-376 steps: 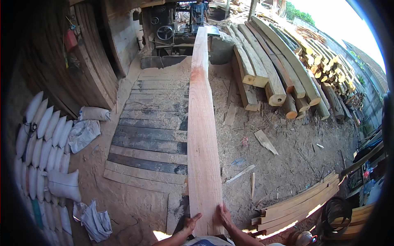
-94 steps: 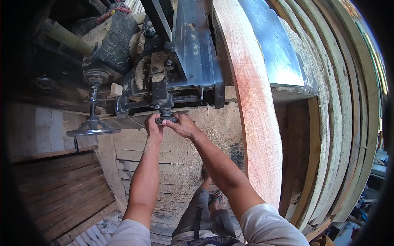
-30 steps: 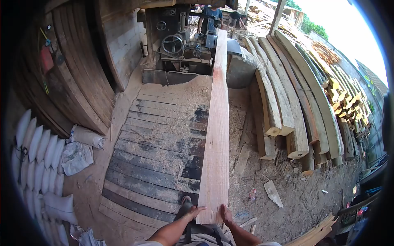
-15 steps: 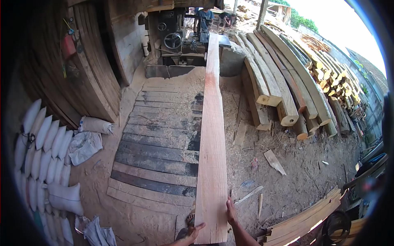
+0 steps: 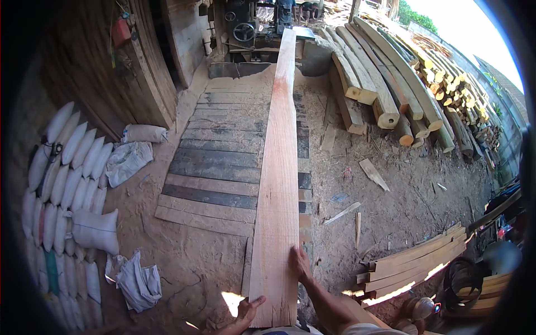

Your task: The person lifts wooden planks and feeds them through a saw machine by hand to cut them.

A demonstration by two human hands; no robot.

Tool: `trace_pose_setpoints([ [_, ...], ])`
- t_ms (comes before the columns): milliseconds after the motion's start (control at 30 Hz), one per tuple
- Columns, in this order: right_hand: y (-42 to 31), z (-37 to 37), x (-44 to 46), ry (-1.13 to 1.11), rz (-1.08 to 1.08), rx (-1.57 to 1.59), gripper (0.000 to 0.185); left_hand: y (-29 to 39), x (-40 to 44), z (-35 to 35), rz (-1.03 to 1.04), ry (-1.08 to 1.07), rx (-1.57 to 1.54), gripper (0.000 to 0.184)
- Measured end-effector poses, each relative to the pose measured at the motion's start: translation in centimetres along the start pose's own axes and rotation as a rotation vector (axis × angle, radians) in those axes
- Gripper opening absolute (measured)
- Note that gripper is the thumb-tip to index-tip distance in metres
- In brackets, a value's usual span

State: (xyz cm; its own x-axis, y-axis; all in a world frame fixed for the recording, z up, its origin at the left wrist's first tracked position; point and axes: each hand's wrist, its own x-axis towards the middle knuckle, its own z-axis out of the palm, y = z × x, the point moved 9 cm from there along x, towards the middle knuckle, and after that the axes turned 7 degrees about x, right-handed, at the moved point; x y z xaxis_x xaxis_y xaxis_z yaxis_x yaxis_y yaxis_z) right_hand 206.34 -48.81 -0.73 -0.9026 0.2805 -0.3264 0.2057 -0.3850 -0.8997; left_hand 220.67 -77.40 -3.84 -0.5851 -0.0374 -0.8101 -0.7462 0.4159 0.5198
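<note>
A long, wide wooden plank stretches from my body out toward the machine at the back, pale with a reddish patch near its far part. My left hand grips the plank's left edge at the near end, thumb lying on the upper face and the other fingers hidden beneath. On the right edge, slightly farther forward, my right hand is wrapped round the plank, its fingers partly out of sight. The plank's far end lies in front of the machine with a handwheel.
Thick squared timbers and stacked logs lie at the right. Full white sacks are piled at the left. Slats cover part of the dusty ground. Cut boards lie at the lower right. A person stands by the machine.
The near end of the plank and both hands have shifted left in view, and the plank now slants more. My right hand sits higher in view. The whole scene has shifted with the head.
</note>
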Motion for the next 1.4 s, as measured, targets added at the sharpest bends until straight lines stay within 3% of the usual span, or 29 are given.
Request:
trace_pose_setpoints([
  [67, 2.3, -2.7, -2.4, 0.036, 0.079, 0.045, 0.056, -1.5, -1.8, 2.5, 0.048, -0.036, -0.036, 0.07],
  [200, 2.5, -3.6, -3.2, 0.012, 0.087, 0.026, 0.066, 3.9, -7.1, 3.2, 0.548, -0.308, 0.089, 0.048],
  [300, 0.8, -2.6, -1.4, 0.076, 0.096, -0.053, 0.06, 6.7, -6.9, 2.9, 0.635, -0.365, -0.048, 0.045],
  [400, -1.4, -1.3, 1.2, 0.084, 0.107, -0.176, 0.059, 4.8, -1.2, 3.9, 0.355, -0.302, -0.19, 0.044],
  [500, -1.6, -0.7, 5.8, 0.05, -0.006, -0.191, 0.06, 8.9, 0.6, 3.1, 0.063, -0.231, -0.141, 0.044],
  [533, -1.5, -0.8, 7.4, 0.041, -0.021, -0.181, 0.059, 8.4, 3.3, 3.5, 0.214, -0.252, -0.211, 0.044],
  [633, -1.4, -0.9, 12.3, 0.036, 0.007, -0.144, 0.06, 10.7, 7.1, 3.4, 0.084, -0.219, -0.189, 0.043],
  [767, -3.1, -0.5, 18.6, 0.03, 0.07, -0.099, 0.06, 20.8, 7.0, 0.9, 0.008, -0.196, -0.083, 0.052],
  [933, -6.5, 0.7, 26.1, 0.01, 0.094, -0.049, 0.06, 20.4, 17.3, 2.3, -0.006, -0.074, 0.009, 0.072],
  [1033, -9.4, 2.0, 30.9, 0.031, 0.066, -0.115, 0.061, 29.1, 17.1, 0.1, -0.073, -0.08, 0.118, 0.077],
  [1067, -10.3, 2.4, 32.8, 0.036, 0.053, -0.148, 0.061, 32.4, 17.5, -0.1, 0.02, -0.08, 0.024, 0.078],
  [1267, -11.8, 3.1, 45.4, 0.017, 0.126, -0.107, 0.061, 37.6, 29.1, 0.8, 0.003, -0.058, 0.089, 0.069],
  [1400, -16.2, 5.1, 55.8, 0.031, 0.095, -0.055, 0.06, 45.5, 37.3, 1.7, 0.1, -0.062, -0.029, 0.071],
])
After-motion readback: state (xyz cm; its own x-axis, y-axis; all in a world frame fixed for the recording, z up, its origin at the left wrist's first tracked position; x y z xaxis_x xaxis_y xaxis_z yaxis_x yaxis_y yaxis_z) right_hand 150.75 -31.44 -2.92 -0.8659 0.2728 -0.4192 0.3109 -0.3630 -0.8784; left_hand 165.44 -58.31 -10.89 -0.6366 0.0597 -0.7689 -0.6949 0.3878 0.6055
